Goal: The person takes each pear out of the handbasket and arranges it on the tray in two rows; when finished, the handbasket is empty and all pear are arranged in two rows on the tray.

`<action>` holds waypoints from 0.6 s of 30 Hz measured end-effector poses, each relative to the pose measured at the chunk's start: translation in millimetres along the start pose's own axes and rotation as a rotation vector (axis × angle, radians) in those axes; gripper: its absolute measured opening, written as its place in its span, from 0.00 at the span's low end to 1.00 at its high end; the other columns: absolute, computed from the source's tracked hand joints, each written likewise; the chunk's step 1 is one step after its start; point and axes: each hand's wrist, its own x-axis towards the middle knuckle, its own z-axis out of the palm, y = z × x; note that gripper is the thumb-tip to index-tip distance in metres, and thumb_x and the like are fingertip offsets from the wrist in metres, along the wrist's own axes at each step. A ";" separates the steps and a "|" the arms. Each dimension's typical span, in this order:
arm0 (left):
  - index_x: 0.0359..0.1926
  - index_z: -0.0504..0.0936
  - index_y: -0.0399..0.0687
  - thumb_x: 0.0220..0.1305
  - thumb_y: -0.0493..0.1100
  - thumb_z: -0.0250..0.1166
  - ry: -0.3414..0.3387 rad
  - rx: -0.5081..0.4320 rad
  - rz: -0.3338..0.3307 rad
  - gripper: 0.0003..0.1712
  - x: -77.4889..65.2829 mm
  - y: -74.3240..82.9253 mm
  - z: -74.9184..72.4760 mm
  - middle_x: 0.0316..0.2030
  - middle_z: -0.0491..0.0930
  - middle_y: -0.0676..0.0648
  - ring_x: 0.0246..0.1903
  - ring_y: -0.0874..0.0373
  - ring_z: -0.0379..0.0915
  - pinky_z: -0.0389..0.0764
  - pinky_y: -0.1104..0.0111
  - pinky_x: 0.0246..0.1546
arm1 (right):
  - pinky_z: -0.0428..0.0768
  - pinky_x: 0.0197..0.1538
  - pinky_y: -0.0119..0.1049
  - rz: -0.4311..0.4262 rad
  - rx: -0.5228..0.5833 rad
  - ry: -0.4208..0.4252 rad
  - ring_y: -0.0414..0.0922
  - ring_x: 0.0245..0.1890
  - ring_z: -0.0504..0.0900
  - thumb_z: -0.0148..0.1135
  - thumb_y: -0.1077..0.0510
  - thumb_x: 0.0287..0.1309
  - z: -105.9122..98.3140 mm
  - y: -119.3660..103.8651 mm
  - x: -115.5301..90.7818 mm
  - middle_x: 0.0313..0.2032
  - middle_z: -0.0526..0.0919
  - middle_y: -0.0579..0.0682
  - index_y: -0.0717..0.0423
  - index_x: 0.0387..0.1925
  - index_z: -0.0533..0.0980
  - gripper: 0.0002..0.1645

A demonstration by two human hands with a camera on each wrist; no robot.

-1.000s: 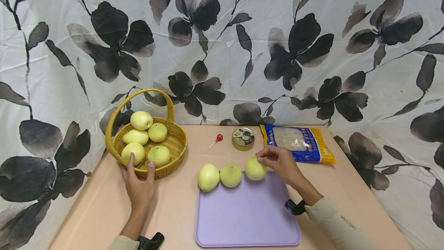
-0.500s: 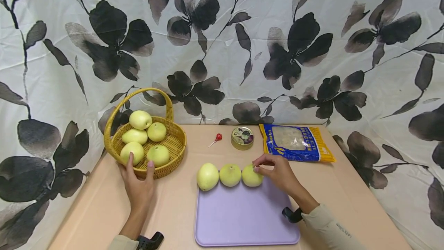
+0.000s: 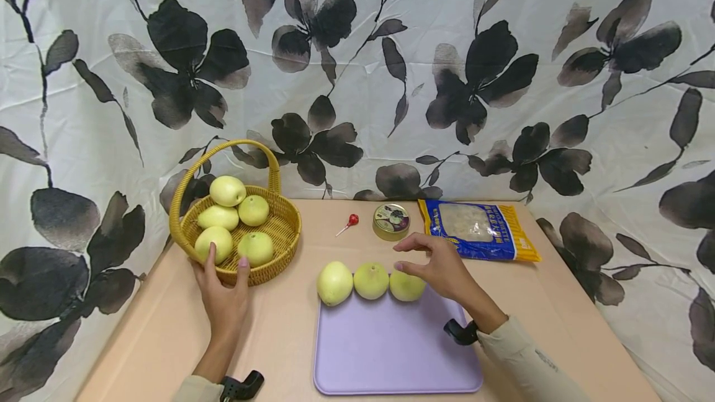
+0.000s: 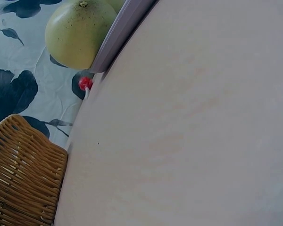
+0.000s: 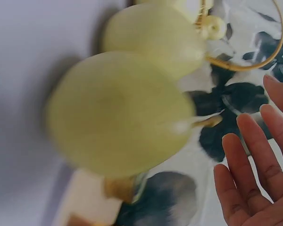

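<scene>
My left hand holds the front of a yellow woven basket, with fingers and thumb at its rim. Several pale green pears lie inside. On the far edge of a purple tray, 3 more pears stand in a row: a left one, a middle one and a right one. My right hand is just above the right pear, thumb and fingers parted and nothing between them. The right wrist view shows this pear with its stem and the fingers apart from it.
Behind the tray lie a red lollipop, a round tin and a blue and yellow food packet. A floral cloth hangs along the table's far edge. The basket's tall handle arches up at the left.
My right hand has brought the right pear left, beside the middle one, and let go of its stem, rising slightly with fingers spread. The left hand has stayed on the basket.
</scene>
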 end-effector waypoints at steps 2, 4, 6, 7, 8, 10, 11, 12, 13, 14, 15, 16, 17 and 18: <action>0.85 0.56 0.61 0.74 0.53 0.67 0.005 0.002 0.002 0.46 -0.2 0.3 -0.1 0.87 0.30 0.46 0.86 0.44 0.29 0.41 0.41 0.85 | 0.84 0.60 0.55 -0.017 0.004 0.000 0.49 0.54 0.87 0.83 0.55 0.56 1.5 -11.4 7.7 0.46 0.92 0.42 0.44 0.47 0.89 0.17; 0.85 0.56 0.61 0.74 0.54 0.67 0.005 0.001 -0.001 0.46 -0.4 0.9 -0.3 0.87 0.30 0.45 0.86 0.43 0.28 0.41 0.41 0.85 | 0.84 0.61 0.55 -0.042 0.018 -0.005 0.49 0.54 0.88 0.83 0.55 0.55 4.1 -22.3 16.5 0.47 0.92 0.43 0.46 0.48 0.89 0.18; 0.85 0.56 0.62 0.74 0.54 0.67 0.002 0.004 -0.008 0.46 -0.7 1.1 -0.5 0.87 0.30 0.45 0.86 0.43 0.28 0.41 0.40 0.85 | 0.85 0.60 0.53 -0.066 0.038 -0.008 0.48 0.54 0.88 0.83 0.55 0.55 7.9 -32.8 25.7 0.47 0.92 0.44 0.47 0.48 0.89 0.18; 0.85 0.56 0.62 0.74 0.54 0.67 -0.001 0.002 -0.010 0.46 -0.8 1.0 -0.5 0.87 0.29 0.45 0.86 0.43 0.28 0.40 0.40 0.85 | 0.85 0.60 0.53 -0.078 0.043 -0.010 0.48 0.53 0.88 0.83 0.55 0.55 10.2 -37.8 30.3 0.47 0.92 0.44 0.47 0.48 0.89 0.19; 0.85 0.55 0.62 0.74 0.54 0.67 -0.003 0.001 -0.012 0.46 -1.0 1.2 -0.3 0.87 0.29 0.45 0.86 0.43 0.27 0.40 0.40 0.85 | 0.85 0.59 0.51 -0.092 0.046 -0.007 0.47 0.53 0.88 0.84 0.55 0.54 13.2 -42.2 35.0 0.47 0.92 0.43 0.47 0.48 0.89 0.19; 0.85 0.55 0.62 0.74 0.54 0.67 -0.006 -0.001 -0.015 0.46 -1.4 1.3 0.1 0.87 0.29 0.45 0.86 0.43 0.27 0.40 0.39 0.85 | 0.85 0.59 0.49 -0.136 0.051 -0.004 0.45 0.53 0.88 0.84 0.55 0.54 19.9 -51.2 44.1 0.46 0.92 0.41 0.48 0.48 0.89 0.18; 0.86 0.55 0.62 0.75 0.54 0.67 -0.007 -0.003 -0.014 0.46 -1.4 1.4 0.3 0.86 0.28 0.45 0.86 0.43 0.27 0.39 0.39 0.84 | 0.85 0.58 0.47 -0.155 0.055 -0.003 0.46 0.53 0.88 0.84 0.55 0.55 23.3 -56.0 48.3 0.46 0.92 0.41 0.48 0.47 0.89 0.18; 0.86 0.55 0.62 0.75 0.54 0.67 -0.007 -0.006 -0.012 0.46 -1.4 1.5 0.5 0.86 0.28 0.45 0.86 0.43 0.27 0.39 0.39 0.84 | 0.85 0.58 0.46 -0.177 0.053 0.000 0.45 0.52 0.88 0.84 0.54 0.55 27.2 -60.4 52.6 0.45 0.91 0.40 0.47 0.47 0.89 0.17; 0.86 0.55 0.61 0.75 0.54 0.66 -0.009 -0.008 -0.011 0.46 -1.5 1.8 0.6 0.86 0.28 0.45 0.85 0.42 0.27 0.39 0.39 0.84 | 0.84 0.58 0.44 -0.191 0.059 -0.003 0.44 0.51 0.87 0.83 0.54 0.55 31.0 -65.1 56.4 0.45 0.91 0.39 0.46 0.47 0.89 0.17; 0.86 0.55 0.61 0.75 0.54 0.66 -0.009 -0.007 -0.011 0.46 -1.6 2.1 0.6 0.86 0.28 0.44 0.85 0.42 0.27 0.39 0.39 0.84 | 0.84 0.58 0.43 -0.210 0.072 -0.009 0.44 0.51 0.87 0.83 0.54 0.55 35.2 -69.6 60.3 0.46 0.91 0.39 0.48 0.47 0.89 0.17; 0.86 0.55 0.61 0.75 0.54 0.66 -0.010 -0.006 -0.011 0.46 -1.5 2.2 0.3 0.86 0.28 0.44 0.85 0.42 0.27 0.39 0.39 0.84 | 0.84 0.57 0.43 -0.227 0.084 -0.021 0.43 0.51 0.87 0.83 0.54 0.56 39.2 -74.3 64.2 0.46 0.91 0.39 0.48 0.48 0.89 0.18; 0.86 0.55 0.61 0.75 0.54 0.66 -0.009 -0.004 -0.009 0.46 -1.3 2.3 0.0 0.86 0.28 0.44 0.85 0.42 0.27 0.39 0.38 0.84 | 0.85 0.57 0.43 -0.231 0.095 -0.033 0.43 0.51 0.87 0.83 0.53 0.56 43.4 -79.0 67.6 0.46 0.91 0.40 0.48 0.48 0.88 0.18; 0.86 0.55 0.61 0.75 0.54 0.66 -0.009 -0.001 -0.009 0.46 -1.1 2.4 -0.3 0.86 0.28 0.44 0.85 0.42 0.27 0.40 0.38 0.84 | 0.85 0.56 0.44 -0.231 0.103 -0.045 0.43 0.51 0.86 0.83 0.52 0.56 48.3 -83.1 71.2 0.47 0.91 0.40 0.47 0.49 0.88 0.19; 0.86 0.55 0.61 0.75 0.54 0.66 -0.008 0.001 -0.010 0.46 -1.0 2.5 -0.7 0.86 0.28 0.45 0.85 0.42 0.27 0.40 0.38 0.84 | 0.85 0.57 0.44 -0.236 0.110 -0.058 0.42 0.52 0.85 0.83 0.52 0.56 53.3 -87.0 74.9 0.47 0.91 0.41 0.47 0.50 0.88 0.19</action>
